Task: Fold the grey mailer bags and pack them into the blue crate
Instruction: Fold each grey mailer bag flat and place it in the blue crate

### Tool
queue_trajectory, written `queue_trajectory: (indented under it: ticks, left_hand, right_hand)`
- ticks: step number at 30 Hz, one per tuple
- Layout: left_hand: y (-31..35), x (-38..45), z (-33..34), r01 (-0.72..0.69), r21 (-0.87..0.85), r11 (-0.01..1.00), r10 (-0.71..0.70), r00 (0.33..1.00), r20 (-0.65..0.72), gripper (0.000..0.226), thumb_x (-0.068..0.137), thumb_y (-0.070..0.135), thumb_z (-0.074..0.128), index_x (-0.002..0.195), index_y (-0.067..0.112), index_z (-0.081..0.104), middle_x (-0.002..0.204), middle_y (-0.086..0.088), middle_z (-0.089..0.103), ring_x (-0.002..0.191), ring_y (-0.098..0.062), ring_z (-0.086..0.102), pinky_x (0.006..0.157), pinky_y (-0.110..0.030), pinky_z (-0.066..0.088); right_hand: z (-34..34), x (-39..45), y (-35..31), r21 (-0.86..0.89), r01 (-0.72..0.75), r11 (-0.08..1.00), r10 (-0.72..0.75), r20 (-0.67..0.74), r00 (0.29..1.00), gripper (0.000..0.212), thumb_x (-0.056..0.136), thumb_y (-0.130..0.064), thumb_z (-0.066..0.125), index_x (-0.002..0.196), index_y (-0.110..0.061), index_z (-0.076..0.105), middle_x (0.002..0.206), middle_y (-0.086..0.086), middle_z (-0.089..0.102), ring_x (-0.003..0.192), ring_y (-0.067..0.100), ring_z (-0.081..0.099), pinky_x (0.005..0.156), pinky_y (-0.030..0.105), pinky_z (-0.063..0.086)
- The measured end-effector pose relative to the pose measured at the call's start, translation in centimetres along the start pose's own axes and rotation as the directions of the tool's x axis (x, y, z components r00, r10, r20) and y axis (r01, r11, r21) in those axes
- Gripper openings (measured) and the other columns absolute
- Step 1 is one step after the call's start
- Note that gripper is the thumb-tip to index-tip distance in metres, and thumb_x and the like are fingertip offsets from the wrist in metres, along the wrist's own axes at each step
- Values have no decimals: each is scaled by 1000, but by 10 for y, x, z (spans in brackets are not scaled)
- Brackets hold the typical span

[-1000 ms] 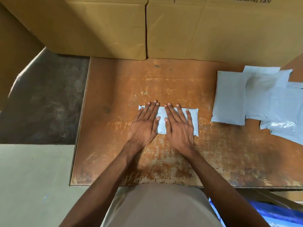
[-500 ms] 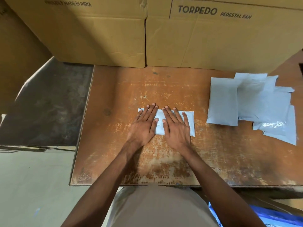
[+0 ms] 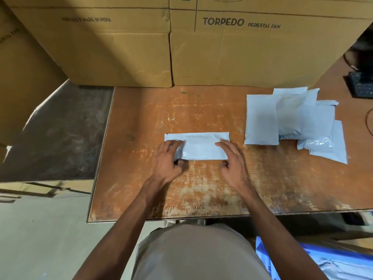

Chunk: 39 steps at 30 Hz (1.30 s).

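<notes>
A folded grey mailer bag (image 3: 198,146) is seen lying flat as a long strip at the centre of the worn wooden table (image 3: 201,190). Its end at 9 o'clock is gripped by the left hand (image 3: 168,160), the fingers curled over the edge and the thumb below. The end at 3 o'clock is touched by the right hand (image 3: 232,160), whose fingers are loosely bent; whether the bag is pinched cannot be told. A pile of mailer bags (image 3: 292,122) is spread at 2 o'clock. Part of a blue crate (image 3: 302,257) is visible at 5 o'clock, below the table edge.
</notes>
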<state>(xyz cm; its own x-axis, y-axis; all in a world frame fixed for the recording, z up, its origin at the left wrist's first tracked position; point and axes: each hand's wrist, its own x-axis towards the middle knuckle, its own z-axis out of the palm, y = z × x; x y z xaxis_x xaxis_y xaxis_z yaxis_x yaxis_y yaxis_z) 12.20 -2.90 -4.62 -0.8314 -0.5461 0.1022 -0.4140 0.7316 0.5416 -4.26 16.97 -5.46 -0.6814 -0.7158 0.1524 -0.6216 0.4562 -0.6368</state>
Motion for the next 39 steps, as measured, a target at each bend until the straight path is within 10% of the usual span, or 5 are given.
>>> queue_trajectory:
  ticks: [9, 13, 18, 24, 39]
  left_hand:
    - [20, 12, -37, 79, -413, 907, -187, 956, -228, 36, 100, 25, 66, 136, 24, 62, 126, 7, 67, 95, 4, 62, 71, -7, 53]
    - [13, 29, -33, 153, -330, 931, -221, 959, -177, 46, 98, 30, 65, 142, 24, 52, 103, -2, 70, 64, -15, 63, 56, -27, 46]
    - [4, 31, -13, 243, 181, 953, -222, 966, -131, 59, 95, 36, 61, 148, 18, 44, 138, -15, 49, 121, -32, 46, 96, -50, 46]
    - [25, 29, 17, -109, 94, 990, 113, 993, -40, 50, 103, 35, 41, 148, 15, 49, 153, -8, 49, 147, -28, 35, 118, -48, 34]
    - [13, 28, 48, -61, 235, 970, 47, 997, 65, 58, 111, 50, 19, 164, 26, 23, 170, 5, 24, 159, -19, 12, 128, -47, -5]
  right_hand:
    - [-24, 17, -18, 340, -50, 939, 139, -244, 960, 49, 100, -10, 65, 146, -23, 53, 127, 0, 65, 96, 13, 60, 74, 10, 47]
    - [-14, 36, -14, 250, -120, 961, 170, -190, 967, 45, 102, -23, 61, 146, -25, 52, 122, 2, 60, 100, 1, 55, 83, 17, 48]
    - [5, 31, -11, -188, -96, 977, 66, -162, 985, 55, 98, -21, 61, 149, -11, 47, 151, 9, 49, 141, 29, 43, 113, 49, 43]
    - [25, 23, -21, -244, -21, 970, 7, -60, 998, 53, 110, -38, 30, 156, -15, 43, 162, 5, 43, 152, 24, 33, 121, 47, 30]
    - [42, 23, -13, -360, -73, 930, 101, 58, 993, 58, 110, -51, 11, 164, -34, 19, 173, -4, 13, 160, 20, 8, 128, 54, 9]
